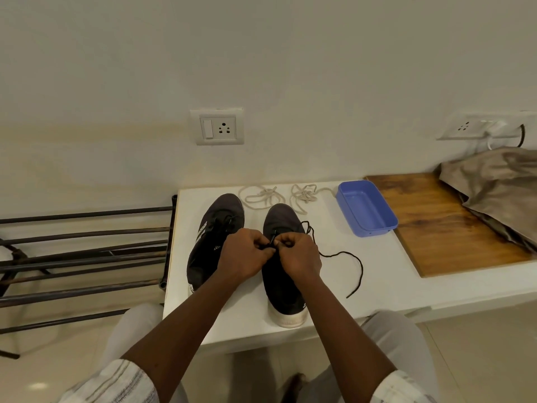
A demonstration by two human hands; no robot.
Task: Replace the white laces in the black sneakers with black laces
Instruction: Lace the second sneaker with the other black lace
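Two black sneakers stand side by side on the white table [348,309], toes pointing to the wall. The left sneaker [212,228] carries a black lace. Over the eyelets of the right sneaker [283,289], my left hand [242,254] and my right hand [299,255] meet, each pinching the black lace [356,258]. A free end of that lace trails in a loop to the right across the table. Two white laces lie bunched behind the toes, one on the left [261,196] and one on the right [303,196].
A blue plastic tray [388,225] sits right of the shoes, beside a wooden board [436,228] with a crumpled brown bag [494,193] on it. A metal rack [81,257] stands to the left of the table. Wall sockets [217,127] are behind.
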